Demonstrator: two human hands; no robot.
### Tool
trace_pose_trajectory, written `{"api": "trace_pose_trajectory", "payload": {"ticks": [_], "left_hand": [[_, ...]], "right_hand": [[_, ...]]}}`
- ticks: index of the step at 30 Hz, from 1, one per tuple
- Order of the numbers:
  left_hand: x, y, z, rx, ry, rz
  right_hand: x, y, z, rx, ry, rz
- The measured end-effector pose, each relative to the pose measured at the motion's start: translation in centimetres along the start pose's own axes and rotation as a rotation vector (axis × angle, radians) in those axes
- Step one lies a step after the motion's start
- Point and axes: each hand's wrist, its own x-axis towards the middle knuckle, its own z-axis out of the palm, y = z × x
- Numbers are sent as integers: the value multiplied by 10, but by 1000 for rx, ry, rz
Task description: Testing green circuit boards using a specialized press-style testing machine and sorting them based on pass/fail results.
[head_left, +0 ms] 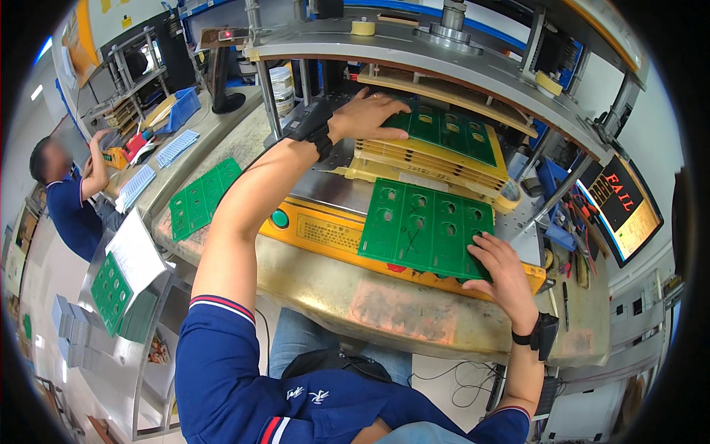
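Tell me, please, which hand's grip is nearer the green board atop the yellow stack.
Left. The left grip is at the left end of the board; the right grip is in front of the stack, touching another board.

Electronics workshop, I'd say: steel press (347, 48) at my twelve o'clock, green circuit boards (429, 242) around it, monitor (625, 211) at three, co-worker (70, 214) at nine.

Bright light reaches the left hand (373, 117) and right hand (503, 272) — both sharp. Beyond the left, shade gathers beneath the press plate (370, 50); beyond the right, a monitor (620, 209) glows. Well left of both, a co-worker's head (53, 158) is blurred — and outward, straight edges bend toward black corners.
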Motion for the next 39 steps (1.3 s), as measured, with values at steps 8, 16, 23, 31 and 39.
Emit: {"api": "trace_pose_trajectory", "payload": {"ticks": [8, 16, 23, 31, 39], "left_hand": [[-73, 27, -21, 166, 326, 91], [-341, 51, -81, 123, 290, -355], [-469, -10, -59, 296, 288, -726], [-501, -45, -26, 152, 148, -784], [-487, -46, -35, 208, 72, -756]], "right_hand": [[1, -24, -7, 9, 120, 33], [-15, -23, 7, 27, 331, 39], [-27, -22, -15, -37, 471, 66], [8, 3, -31, -61, 506, 88], [84, 46, -18, -35, 547, 45]]}}
